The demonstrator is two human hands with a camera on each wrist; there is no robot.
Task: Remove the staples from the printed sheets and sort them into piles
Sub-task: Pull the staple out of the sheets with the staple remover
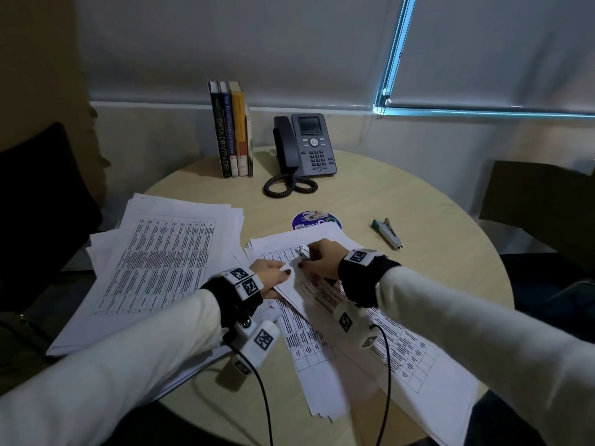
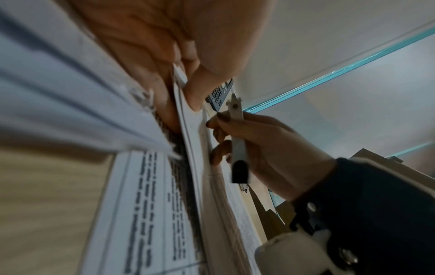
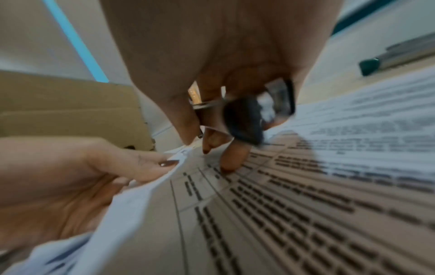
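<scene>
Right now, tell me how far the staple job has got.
Done, apparently: a big pile of sheets lies at the left, though its staples can't be checked. In hand: the left hand pinches the corner of a set while the right hand holds a staple remover at that corner. Left: more sheets lie fanned underneath, unsorted. A stapler lies unused at the right.

We read "DATA-DRIVEN DEI" running down the spine of the dark book (image 1: 222, 136) at the left of the upright row. The blue book (image 1: 229, 130) beside it reads "THE FAITH" and "AMERICAN SOLDIER". The round blue sticker (image 1: 314, 220) shows letters we cannot make out. The print on the sheets (image 1: 161, 262) is too small to read.
</scene>
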